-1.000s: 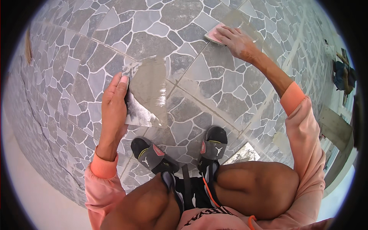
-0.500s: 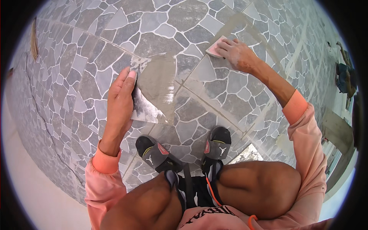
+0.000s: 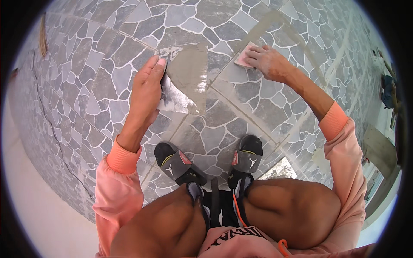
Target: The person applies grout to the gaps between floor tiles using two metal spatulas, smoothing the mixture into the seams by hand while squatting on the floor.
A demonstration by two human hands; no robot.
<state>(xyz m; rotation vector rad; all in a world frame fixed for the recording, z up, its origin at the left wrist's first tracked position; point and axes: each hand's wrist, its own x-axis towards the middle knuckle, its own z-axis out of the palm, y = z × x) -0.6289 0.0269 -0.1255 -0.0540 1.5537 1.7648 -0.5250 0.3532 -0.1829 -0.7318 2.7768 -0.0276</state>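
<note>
My left hand (image 3: 148,86) is closed around the side of a flat steel trowel (image 3: 174,96), its thumb along the near edge. Wet grey grout (image 3: 187,64) covers much of the blade's upper face. Out to the right, my right hand (image 3: 271,63) grips a small flat pinkish-white pad (image 3: 245,56) between fingers and thumb. The pad is against the tiled floor (image 3: 215,124), close to a joint between tiles; whether it presses down cannot be told. Fingers partly hide the pad.
A grey smear of grout (image 3: 269,23) bends across the tiles beyond my right hand. Between my knees and the trowel are my sandalled feet (image 3: 174,163). A shiny metal sheet (image 3: 278,170) lies right of them. A dark cable (image 3: 45,109) runs along the left; a broom (image 3: 42,36) stands far left.
The trowel in my left hand has moved forward and a little right, nearer the pad. My right hand has shifted slightly right with the pad still held.
</note>
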